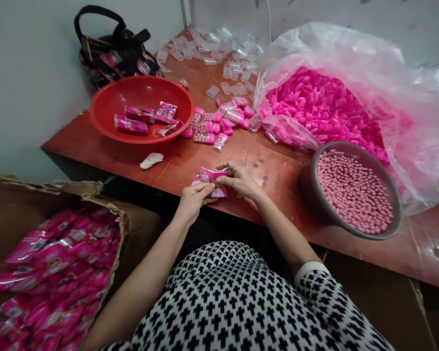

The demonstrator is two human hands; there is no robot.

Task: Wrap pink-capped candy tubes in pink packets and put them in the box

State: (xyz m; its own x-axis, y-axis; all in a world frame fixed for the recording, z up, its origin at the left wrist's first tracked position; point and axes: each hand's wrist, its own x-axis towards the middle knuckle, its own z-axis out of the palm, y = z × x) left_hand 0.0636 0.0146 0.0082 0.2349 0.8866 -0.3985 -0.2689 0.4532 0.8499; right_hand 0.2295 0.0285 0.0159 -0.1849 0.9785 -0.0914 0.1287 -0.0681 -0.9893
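Over the table's front edge, my left hand (193, 201) pinches a pink printed packet (220, 191) between thumb and fingers. My right hand (242, 181) has its thumb and fingers closed on the packet's right part. Whether the packet is one piece or two overlapping ones I cannot make out. Just beyond my hands lies a heap of small clear bottles (204, 138) with pink caps, filled with pink beads. A red bowl (108, 127) to the left of the heap holds several shiny pink packets (130, 125).
A grey tub of pink beads (354, 195) stands at the right, before a plastic bag of pink caps (318, 105). Clear empty containers (237, 73) lie behind. A handbag (117, 53) sits back left; a cardboard box (122, 234) of pink packets stands lower left. Crumpled white tissue (151, 160) lies nearby.
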